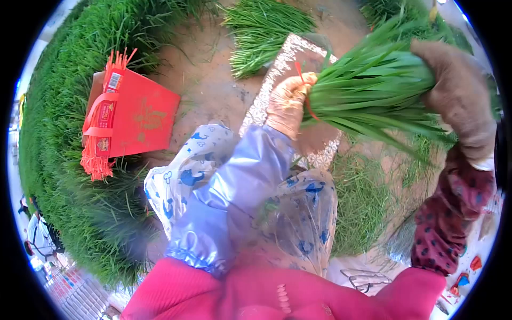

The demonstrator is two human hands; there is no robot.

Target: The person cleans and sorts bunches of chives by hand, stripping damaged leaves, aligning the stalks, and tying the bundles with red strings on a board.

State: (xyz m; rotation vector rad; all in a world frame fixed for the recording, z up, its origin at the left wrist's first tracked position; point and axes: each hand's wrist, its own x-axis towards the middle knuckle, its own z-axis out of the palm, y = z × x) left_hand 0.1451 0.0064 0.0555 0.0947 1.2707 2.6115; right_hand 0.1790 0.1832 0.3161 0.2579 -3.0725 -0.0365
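Observation:
A bunch of long flat green leaves, looking like Chinese chives (373,80), lies across the upper right with its tips to the right. My left hand (288,104), in a pale tan glove, is closed around its stem end beside a thin red tie (308,96). My right hand (461,90), in a brown fabric glove, curves against the leafy end. Motion smears it and leaves hide its fingers, so its grip is unclear. Beneath the bunch is a patterned white and brown board (266,93), partly covered by the left hand and leaves.
Another pile of cut chives (261,32) lies beyond the board. A red box (144,114) holding red ties (98,154) rests against a large green heap (64,149) at left. Loose trimmings (360,205) cover the ground on the right. A patterned plastic cover (208,144) drapes my legs.

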